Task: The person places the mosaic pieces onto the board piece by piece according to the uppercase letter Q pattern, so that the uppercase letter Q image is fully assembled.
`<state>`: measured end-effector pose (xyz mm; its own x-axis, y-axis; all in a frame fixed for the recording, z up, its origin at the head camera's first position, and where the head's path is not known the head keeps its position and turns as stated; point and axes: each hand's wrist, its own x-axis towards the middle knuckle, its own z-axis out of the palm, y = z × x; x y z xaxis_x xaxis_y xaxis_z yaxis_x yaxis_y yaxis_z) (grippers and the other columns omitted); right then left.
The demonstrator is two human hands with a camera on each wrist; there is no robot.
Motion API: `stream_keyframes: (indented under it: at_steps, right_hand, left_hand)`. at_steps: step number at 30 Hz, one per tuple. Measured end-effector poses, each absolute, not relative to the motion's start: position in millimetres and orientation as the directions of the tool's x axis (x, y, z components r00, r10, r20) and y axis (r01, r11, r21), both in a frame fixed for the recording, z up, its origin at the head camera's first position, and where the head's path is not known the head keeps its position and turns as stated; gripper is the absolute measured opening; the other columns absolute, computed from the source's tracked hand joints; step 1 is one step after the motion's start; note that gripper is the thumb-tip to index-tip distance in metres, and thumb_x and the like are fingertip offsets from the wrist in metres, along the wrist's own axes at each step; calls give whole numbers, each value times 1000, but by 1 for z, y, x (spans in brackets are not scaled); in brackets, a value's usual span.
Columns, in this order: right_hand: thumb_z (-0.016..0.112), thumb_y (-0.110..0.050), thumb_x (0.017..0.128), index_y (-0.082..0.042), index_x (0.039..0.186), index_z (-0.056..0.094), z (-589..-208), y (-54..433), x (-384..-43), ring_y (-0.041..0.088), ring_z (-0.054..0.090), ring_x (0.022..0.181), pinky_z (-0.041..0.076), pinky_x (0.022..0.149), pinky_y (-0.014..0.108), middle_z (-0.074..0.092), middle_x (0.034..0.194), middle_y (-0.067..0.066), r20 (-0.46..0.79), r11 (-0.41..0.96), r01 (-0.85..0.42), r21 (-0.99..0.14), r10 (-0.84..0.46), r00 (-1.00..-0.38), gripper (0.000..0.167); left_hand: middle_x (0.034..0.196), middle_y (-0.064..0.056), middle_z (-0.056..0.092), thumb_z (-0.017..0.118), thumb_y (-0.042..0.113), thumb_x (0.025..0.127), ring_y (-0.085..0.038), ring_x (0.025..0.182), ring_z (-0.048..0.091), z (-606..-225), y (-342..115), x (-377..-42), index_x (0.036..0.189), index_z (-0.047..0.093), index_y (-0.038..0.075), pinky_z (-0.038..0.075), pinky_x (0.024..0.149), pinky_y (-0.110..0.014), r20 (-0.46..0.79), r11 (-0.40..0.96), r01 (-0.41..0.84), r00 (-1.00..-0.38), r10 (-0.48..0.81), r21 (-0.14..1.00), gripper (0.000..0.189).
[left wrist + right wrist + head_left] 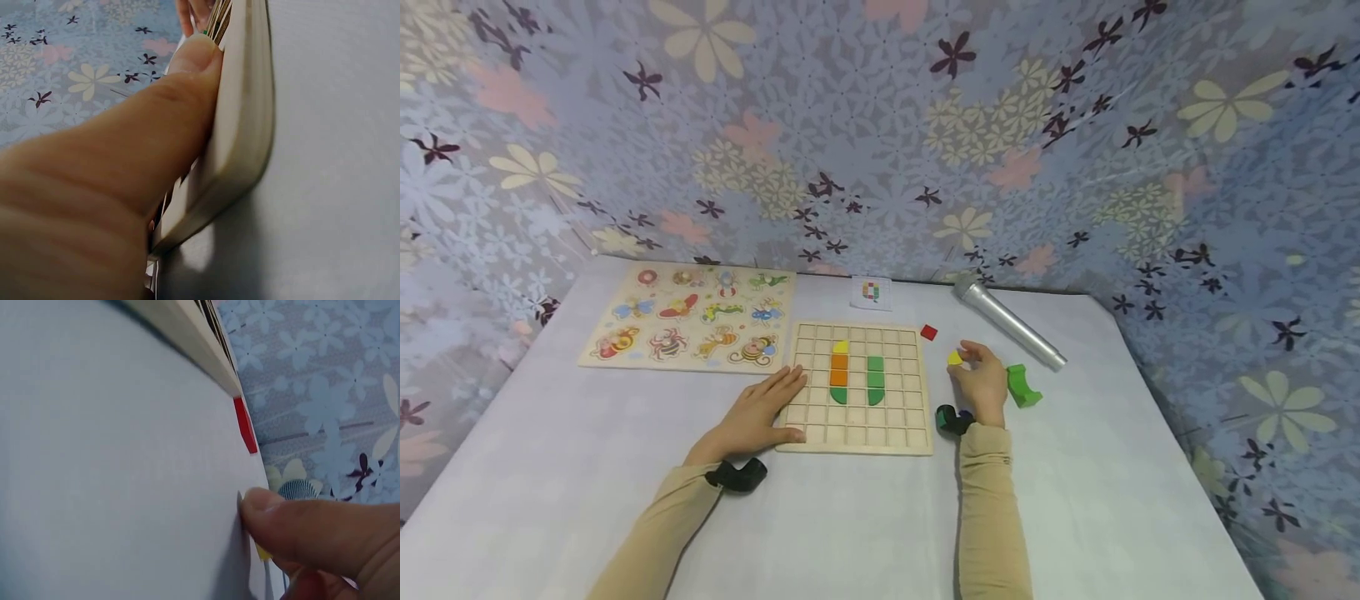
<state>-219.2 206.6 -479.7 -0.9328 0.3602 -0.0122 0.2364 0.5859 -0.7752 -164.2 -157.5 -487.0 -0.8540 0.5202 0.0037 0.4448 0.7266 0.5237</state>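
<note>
My left hand (760,414) lies with fingers spread on the left edge of the wooden grid board (856,427); in the left wrist view its thumb (169,106) rests on the board's rim. On the board, one column has a yellow rounded block (841,347), orange blocks (838,370) and a green rounded block (838,396). Another column holds green blocks (876,379). Right of the board, my right hand (983,385) pinches a yellow block (955,358) between thumb and fingers, low over the table. In the right wrist view the thumb partly hides this yellow block (263,552).
A red square block (928,332) lies beyond the board's right edge. Green curved blocks (1021,387) lie right of my right hand. Behind are a silver tube (1009,323) and a small pattern card (871,293). An insect picture board (692,319) lies at the back left.
</note>
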Motion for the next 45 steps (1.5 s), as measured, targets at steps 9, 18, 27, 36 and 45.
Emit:
stream_keyframes:
  at_steps: [9, 18, 27, 36, 45]
  right_hand:
    - [71, -9, 83, -7, 129, 60, -477, 203, -223, 36, 56, 119, 40, 101, 50, 67, 120, 17, 25, 648, 195, -736, 313, -949, 47]
    - [57, -9, 87, 0, 115, 65, -485, 195, -224, 29, 58, 93, 47, 81, 36, 66, 108, 20, 32, 678, 160, -718, 262, -965, 31]
    - [55, -4, 86, 0, 113, 65, -487, 200, -221, 8, 54, 58, 43, 55, 20, 63, 99, 18, 8, 520, 198, -831, 366, -931, 30]
    - [64, -7, 92, 3, 119, 62, -482, 200, -222, 0, 63, 57, 52, 59, 15, 69, 90, 8, -99, 213, 178, -961, 339, -936, 30]
    - [55, -7, 98, 9, 125, 57, -479, 186, -228, 3, 64, 57, 55, 60, 17, 66, 83, 3, -202, 91, 221, -971, 182, -962, 32]
  left_hand:
    - [161, -11, 24, 72, 45, 82, -35, 149, 20, -486, -154, -164, 152, 30, 7, 26, 111, -60, 7, 724, 441, -856, 517, 531, 91]
    - [161, -12, 25, 72, 44, 82, -35, 149, 20, -486, -161, -159, 151, 32, 6, 27, 111, -59, 9, 733, 436, -862, 506, 522, 89]
    - [160, -13, 26, 73, 44, 81, -36, 148, 22, -485, -159, -159, 150, 33, 5, 29, 109, -58, 31, 725, 456, -856, 516, 516, 89]
    - [160, -11, 26, 72, 46, 82, -34, 149, 21, -487, -154, -161, 151, 32, 7, 29, 109, -58, 28, 724, 459, -853, 521, 516, 89]
    - [161, -9, 24, 73, 45, 81, -34, 149, 20, -489, -156, -162, 152, 31, 9, 27, 111, -59, 5, 731, 434, -861, 508, 526, 90]
